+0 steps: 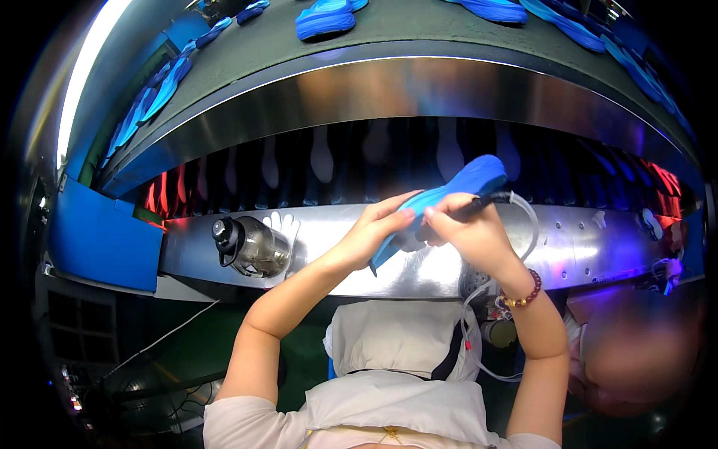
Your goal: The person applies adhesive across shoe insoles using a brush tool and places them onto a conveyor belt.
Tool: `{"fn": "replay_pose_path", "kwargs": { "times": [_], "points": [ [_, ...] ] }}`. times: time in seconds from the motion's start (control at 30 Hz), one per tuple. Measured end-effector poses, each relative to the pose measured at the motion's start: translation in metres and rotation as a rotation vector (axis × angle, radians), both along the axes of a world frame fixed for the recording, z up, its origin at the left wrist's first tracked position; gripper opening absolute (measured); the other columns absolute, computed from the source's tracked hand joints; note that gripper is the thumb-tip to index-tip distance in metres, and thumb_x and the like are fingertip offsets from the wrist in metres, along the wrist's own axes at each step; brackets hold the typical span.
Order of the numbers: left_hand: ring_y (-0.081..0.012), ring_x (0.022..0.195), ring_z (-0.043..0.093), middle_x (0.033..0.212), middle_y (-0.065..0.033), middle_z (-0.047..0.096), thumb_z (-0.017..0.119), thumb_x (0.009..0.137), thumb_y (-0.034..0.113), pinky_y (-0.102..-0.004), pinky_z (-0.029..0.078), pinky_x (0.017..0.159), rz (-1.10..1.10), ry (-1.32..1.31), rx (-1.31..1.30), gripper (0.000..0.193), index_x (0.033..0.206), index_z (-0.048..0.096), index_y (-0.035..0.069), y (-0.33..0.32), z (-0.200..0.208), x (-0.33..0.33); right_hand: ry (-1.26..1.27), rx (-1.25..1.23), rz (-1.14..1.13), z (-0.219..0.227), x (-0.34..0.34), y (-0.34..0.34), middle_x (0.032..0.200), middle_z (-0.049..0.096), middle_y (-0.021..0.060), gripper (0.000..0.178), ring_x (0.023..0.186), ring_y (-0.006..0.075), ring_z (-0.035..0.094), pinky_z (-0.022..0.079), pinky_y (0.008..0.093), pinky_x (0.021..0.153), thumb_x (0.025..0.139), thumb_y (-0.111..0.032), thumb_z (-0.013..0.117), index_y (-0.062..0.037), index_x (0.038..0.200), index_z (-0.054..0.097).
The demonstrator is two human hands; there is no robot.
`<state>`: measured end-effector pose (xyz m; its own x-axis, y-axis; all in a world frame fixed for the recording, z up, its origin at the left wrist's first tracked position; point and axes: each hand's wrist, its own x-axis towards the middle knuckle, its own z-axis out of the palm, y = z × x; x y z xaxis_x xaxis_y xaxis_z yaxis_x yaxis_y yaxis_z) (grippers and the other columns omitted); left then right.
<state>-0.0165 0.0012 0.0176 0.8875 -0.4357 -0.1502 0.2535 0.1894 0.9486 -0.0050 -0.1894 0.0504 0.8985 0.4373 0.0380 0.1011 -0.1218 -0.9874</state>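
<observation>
Blue piece (479, 176): was long, curved and tilted above the table (321, 232)
Left hand (383, 227): was clamped on the blue piece
Right hand (473, 233): gripped a black, hosed tool (479, 203)
Table: was shiny metal, bearing a bottle (258, 248) and white glove (283, 223)
Room: a green belt (407, 22) carried more blue shapes (326, 21)

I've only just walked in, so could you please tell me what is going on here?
A person holds a blue piece in the left hand, over the metal ledge. The right hand holds a dark, pen-like tool close to it; whether they touch is unclear. More blue pieces lie on the green surface beyond.
</observation>
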Motion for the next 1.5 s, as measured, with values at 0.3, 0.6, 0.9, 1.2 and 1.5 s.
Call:
{"fn": "replay_pose_path", "kwargs": {
  "times": [0.3, 0.6, 0.9, 1.2, 1.5],
  "points": [
    [-0.0176, 0.104, 0.050, 0.120, -0.0107, 0.053, 0.053, 0.090, 0.030, -0.0313, 0.040, 0.089, 0.133, 0.022, 0.066, 0.053, 0.135, 0.042, 0.005, 0.001, -0.023, 0.001, 0.160, 0.134, -0.222, -0.030, 0.030, -0.009, 0.068, 0.062, 0.0112, 0.025, 0.054, 0.0165, 0.064, 0.053, 0.0220, 0.048, 0.087, -0.019, 0.059, 0.0043, 0.078, 0.061],
    [-0.0257, 0.106, 0.056, 0.120, -0.0157, 0.052, 0.051, 0.089, 0.041, -0.0395, 0.047, 0.090, 0.096, 0.456, -0.432, 0.059, 0.131, 0.037, 0.001, 0.000, -0.036, -0.004, -0.093, 0.064, -0.424, -0.081, 0.027, -0.006, 0.101, 0.064, 0.0093, 0.031, 0.096, 0.0136, 0.058, 0.047, 0.0254, 0.082, 0.086, -0.017, 0.064, 0.0030, 0.110, 0.061],
    [-0.0267, 0.102, 0.058, 0.115, -0.0168, 0.056, 0.051, 0.088, 0.037, -0.0395, 0.049, 0.089, 0.225, 0.450, -0.507, 0.053, 0.125, 0.044, -0.001, 0.009, -0.067, 0.008, -0.467, -0.077, -0.292, -0.071, -0.028, 0.030, 0.100, 0.062, 0.0263, 0.034, 0.097, 0.0383, 0.061, 0.046, 0.0402, 0.088, 0.077, -0.015, 0.067, 0.0078, 0.101, 0.063],
    [-0.0234, 0.108, 0.054, 0.123, -0.0172, 0.052, 0.055, 0.083, 0.045, -0.0337, 0.043, 0.093, 0.059, 0.027, -0.128, 0.071, 0.132, 0.039, -0.004, 0.076, -0.008, -0.020, 0.194, 0.926, -0.216, -0.052, -0.025, -0.082, 0.097, 0.064, 0.0151, 0.035, 0.091, 0.0241, 0.060, 0.046, 0.0380, 0.086, 0.093, -0.023, 0.042, 0.0046, 0.093, 0.062],
    [-0.0484, 0.128, 0.030, 0.143, -0.0253, 0.026, 0.034, 0.092, 0.046, -0.0674, 0.022, 0.101, 0.049, -0.364, -0.706, 0.069, 0.142, 0.021, 0.001, 0.151, 0.122, 0.030, 0.304, 0.836, -0.514, -0.082, -0.041, -0.095, 0.093, 0.067, 0.0162, 0.039, 0.088, 0.0286, 0.064, 0.049, 0.0386, 0.081, 0.095, -0.031, 0.042, 0.0028, 0.100, 0.061]
  ]
}}
